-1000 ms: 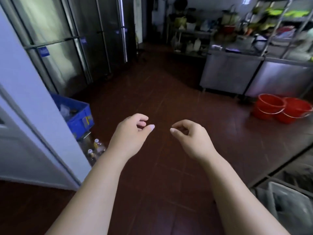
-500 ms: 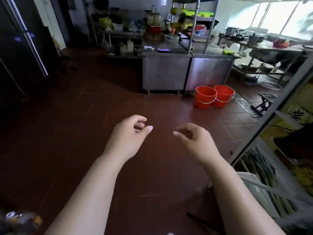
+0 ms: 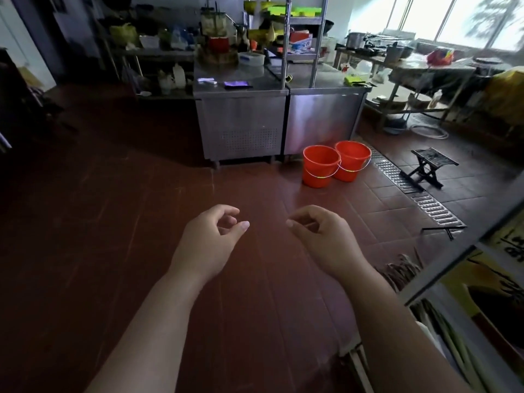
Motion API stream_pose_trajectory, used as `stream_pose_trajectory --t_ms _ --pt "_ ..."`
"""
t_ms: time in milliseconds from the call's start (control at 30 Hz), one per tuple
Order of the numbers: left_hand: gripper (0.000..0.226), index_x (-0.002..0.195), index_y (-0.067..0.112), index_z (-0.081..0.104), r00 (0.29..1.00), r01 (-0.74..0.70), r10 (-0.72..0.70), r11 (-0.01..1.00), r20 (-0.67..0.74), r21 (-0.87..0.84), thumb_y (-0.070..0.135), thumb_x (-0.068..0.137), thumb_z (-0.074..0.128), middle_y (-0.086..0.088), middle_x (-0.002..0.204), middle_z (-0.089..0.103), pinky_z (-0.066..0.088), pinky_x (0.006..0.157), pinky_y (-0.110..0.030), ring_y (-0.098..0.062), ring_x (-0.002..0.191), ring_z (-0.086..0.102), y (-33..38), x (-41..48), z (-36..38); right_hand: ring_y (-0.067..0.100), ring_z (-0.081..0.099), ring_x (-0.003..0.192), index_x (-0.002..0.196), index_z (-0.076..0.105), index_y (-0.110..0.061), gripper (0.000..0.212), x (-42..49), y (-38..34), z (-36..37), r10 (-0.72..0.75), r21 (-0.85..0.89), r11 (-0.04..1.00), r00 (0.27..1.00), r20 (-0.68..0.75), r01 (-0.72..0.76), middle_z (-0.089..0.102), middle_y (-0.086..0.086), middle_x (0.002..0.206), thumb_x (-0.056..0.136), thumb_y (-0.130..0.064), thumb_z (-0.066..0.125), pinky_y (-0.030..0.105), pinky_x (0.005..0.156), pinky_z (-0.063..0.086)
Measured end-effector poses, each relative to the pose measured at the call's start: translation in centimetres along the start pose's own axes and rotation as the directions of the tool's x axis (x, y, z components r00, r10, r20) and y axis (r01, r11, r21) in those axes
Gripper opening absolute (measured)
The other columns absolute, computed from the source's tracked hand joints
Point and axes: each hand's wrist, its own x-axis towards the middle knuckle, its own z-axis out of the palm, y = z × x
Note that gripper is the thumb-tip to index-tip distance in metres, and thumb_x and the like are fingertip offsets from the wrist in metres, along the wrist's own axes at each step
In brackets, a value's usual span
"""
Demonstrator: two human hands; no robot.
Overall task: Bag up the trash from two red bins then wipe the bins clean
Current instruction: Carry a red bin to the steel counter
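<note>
Two red bins stand side by side on the brown tiled floor in front of a steel counter. The nearer left bin (image 3: 319,167) touches the right bin (image 3: 352,160); each has a thin wire handle hanging down. Their insides are hidden from here. My left hand (image 3: 211,241) and my right hand (image 3: 321,238) float in front of me above the floor, well short of the bins, fingers loosely curled, holding nothing.
Two steel counters (image 3: 243,120) with a shelf rack stand behind the bins. A floor drain grate (image 3: 399,178) and a small black folding stool (image 3: 429,165) lie to the right. A metal rack (image 3: 465,279) with goods is close on my right.
The view has swung right and moved forward: the fridges and blue crate left the frame, and the red bins went from far right to ahead of me. Both hands keep the same loose pose.
</note>
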Motion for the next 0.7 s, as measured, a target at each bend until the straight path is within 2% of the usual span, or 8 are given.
stream_pose_trajectory --t_ms 100,700 --pt "0.022 0.105 0.034 0.063 1.0 -0.014 0.014 1.0 0.023 -0.011 0.037 0.084 0.066 0.015 0.092 0.062 0.042 0.064 -0.016 0.003 0.079 0.059 -0.2 5.1 1.7 -0.002 0.06 0.075 0.089 0.067 -0.031 0.005 4.7 1.5 0.3 0.026 -0.015 1.0 0.999 -0.019 -0.027 0.066 -0.016 0.083 0.085 -0.034 0.067 0.014 0.062 0.042" --pt "0.019 0.102 0.029 0.065 0.95 -0.182 0.2 0.979 0.24 -0.096 0.034 0.084 0.067 0.013 0.09 0.064 0.039 0.062 -0.008 0.004 0.078 0.058 2.4 39.4 11.0 -0.004 0.059 0.076 0.09 0.067 -0.032 0.006 32.9 6.4 -1.0 0.165 -0.133 0.97 0.956 -0.244 -0.202 0.065 -0.017 0.084 0.085 -0.036 0.068 0.014 0.064 0.043"
